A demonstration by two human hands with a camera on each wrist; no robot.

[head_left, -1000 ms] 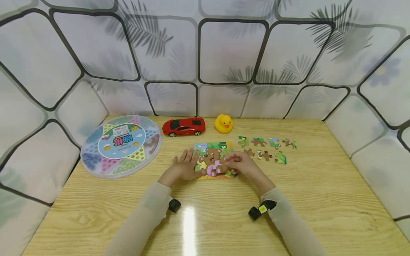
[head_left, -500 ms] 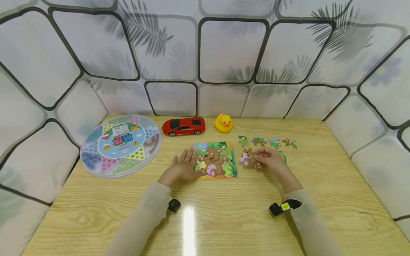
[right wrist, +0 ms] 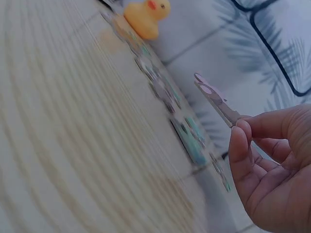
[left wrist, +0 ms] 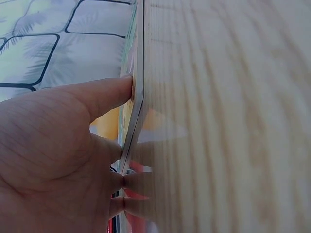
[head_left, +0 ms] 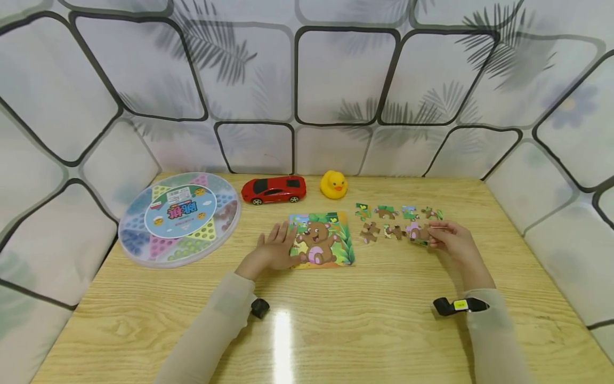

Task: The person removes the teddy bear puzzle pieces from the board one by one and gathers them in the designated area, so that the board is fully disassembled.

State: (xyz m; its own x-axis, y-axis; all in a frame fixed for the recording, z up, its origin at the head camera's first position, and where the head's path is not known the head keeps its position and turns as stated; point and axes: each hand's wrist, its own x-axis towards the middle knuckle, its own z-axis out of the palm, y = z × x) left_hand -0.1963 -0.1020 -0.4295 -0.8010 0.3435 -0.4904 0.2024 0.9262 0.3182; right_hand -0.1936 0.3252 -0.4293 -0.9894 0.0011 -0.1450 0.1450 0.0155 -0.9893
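My right hand (head_left: 455,242) pinches a brown and pink jigsaw piece (head_left: 416,231) between thumb and fingers. In the right wrist view the jigsaw piece (right wrist: 214,99) is raised off the table and tilted. Beneath it in the head view, a green piece is mostly hidden. My left hand (head_left: 275,250) has its fingers spread, with thumb and fingers touching the left side of a board with a bear picture (head_left: 318,242). The left wrist view shows the edge of that board (left wrist: 138,109) against the fingertips.
Several loose jigsaw pieces (head_left: 386,212) lie in two rows right of the board. Behind stand a red toy car (head_left: 273,190) and a yellow rubber duck (head_left: 333,185). A round checkers board (head_left: 179,218) lies at the left. Patterned cloth walls (head_left: 347,74) enclose the table.
My right hand has moved right from over the bear board, carrying the jigsaw piece off it to above the loose pieces. My left hand has stayed in place.
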